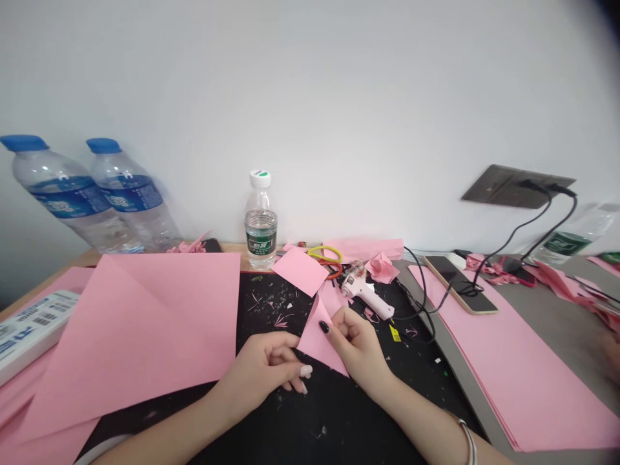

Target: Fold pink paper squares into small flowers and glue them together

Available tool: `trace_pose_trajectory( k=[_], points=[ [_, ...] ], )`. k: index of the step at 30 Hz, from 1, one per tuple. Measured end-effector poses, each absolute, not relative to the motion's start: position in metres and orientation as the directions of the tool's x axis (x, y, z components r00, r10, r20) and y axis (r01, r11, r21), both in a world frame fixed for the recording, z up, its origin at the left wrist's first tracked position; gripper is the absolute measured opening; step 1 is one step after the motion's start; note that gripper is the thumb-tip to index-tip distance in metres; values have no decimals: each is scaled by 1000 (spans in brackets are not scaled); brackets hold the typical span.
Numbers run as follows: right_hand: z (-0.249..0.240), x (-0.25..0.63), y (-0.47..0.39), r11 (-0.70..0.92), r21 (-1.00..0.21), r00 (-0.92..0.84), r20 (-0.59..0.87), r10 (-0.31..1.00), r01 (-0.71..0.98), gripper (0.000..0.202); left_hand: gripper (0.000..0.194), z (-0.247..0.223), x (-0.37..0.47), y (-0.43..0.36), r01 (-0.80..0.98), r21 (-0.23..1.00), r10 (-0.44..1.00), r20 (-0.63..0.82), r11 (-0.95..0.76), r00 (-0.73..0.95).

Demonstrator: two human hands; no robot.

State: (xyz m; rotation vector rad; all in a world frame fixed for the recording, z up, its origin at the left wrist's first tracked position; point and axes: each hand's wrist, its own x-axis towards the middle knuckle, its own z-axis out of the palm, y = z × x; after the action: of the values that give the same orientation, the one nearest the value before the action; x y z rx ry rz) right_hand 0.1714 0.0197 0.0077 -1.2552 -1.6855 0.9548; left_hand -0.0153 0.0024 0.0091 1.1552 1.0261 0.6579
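A single camera, worn on the person's head, looks forward and down along both forearms (194,421). The fingers (335,337) sit just below the centre, near enough for their painted nails (324,327) to show. The wide view takes in the worktop (542,311) around them, blue-capped bottles (70,197) far to their left, and the wall (310,116) beyond, filling the upper half.

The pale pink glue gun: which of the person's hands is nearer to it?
Right. The right hand, pinching the pink paper, is just in front of the glue gun; the left hand is farther off, toward the left, by the paper's left corner.
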Motion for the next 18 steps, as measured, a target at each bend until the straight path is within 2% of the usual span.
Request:
trace_pose_trajectory(
  k=[9,18],
  points=[
    [7,168,15,268,-886,-269,172,948,379,25,27,14,-14,2,87,956,841,-288,280,457],
    [8,167,15,311,-851,-288,198,937,424,26,23,13,-14,3,137,946,831,-322,292,454]
  ],
)
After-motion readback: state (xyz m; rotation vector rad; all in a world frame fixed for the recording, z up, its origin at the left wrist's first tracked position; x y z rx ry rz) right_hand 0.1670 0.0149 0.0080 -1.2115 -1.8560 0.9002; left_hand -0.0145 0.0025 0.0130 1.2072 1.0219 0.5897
